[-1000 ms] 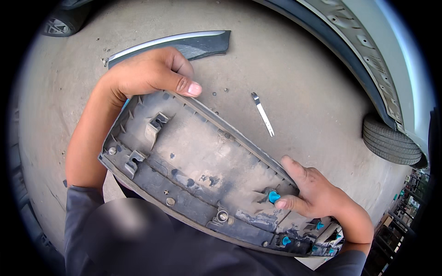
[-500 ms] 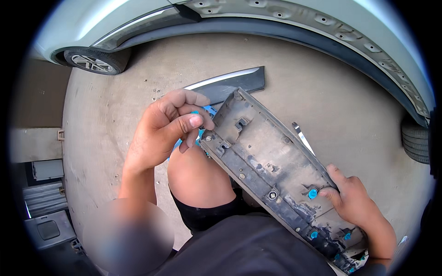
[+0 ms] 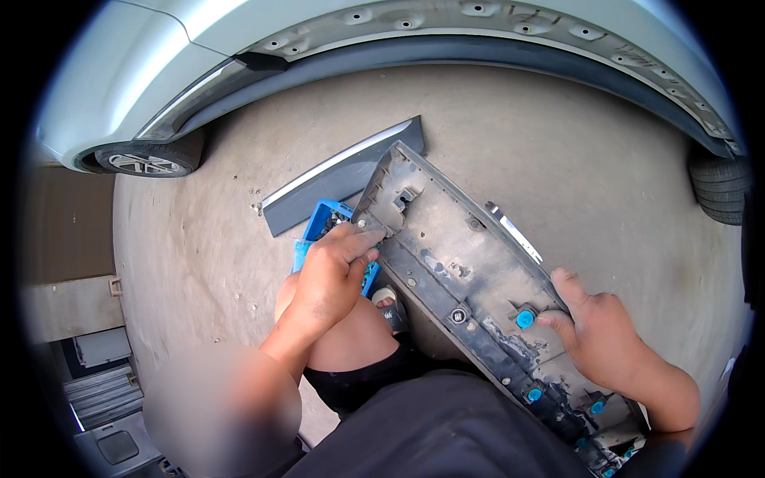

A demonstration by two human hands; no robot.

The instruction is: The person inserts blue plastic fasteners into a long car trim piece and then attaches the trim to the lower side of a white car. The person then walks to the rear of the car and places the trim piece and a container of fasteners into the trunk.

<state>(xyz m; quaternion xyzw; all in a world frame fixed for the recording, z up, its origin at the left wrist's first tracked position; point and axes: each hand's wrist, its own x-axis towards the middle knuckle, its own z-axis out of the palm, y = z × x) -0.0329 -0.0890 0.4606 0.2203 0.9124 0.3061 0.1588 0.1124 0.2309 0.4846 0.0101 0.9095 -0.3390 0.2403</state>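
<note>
A dusty dark plastic car trim panel point(image 3: 442, 227) slants between the person's hands, inner face up. The right hand point(image 3: 602, 342) grips its edge, thumb beside a turquoise clip point(image 3: 525, 319). The left hand point(image 3: 331, 271) has its fingers drawn together at the panel's other end; from where I stand, I cannot tell whether they pinch anything. Just beyond that hand is a blue bin point(image 3: 320, 213), and farther out a silver-striped trim piece point(image 3: 307, 191). A slim metal tool point(image 3: 516, 235) lies past the panel, between the hands.
</note>
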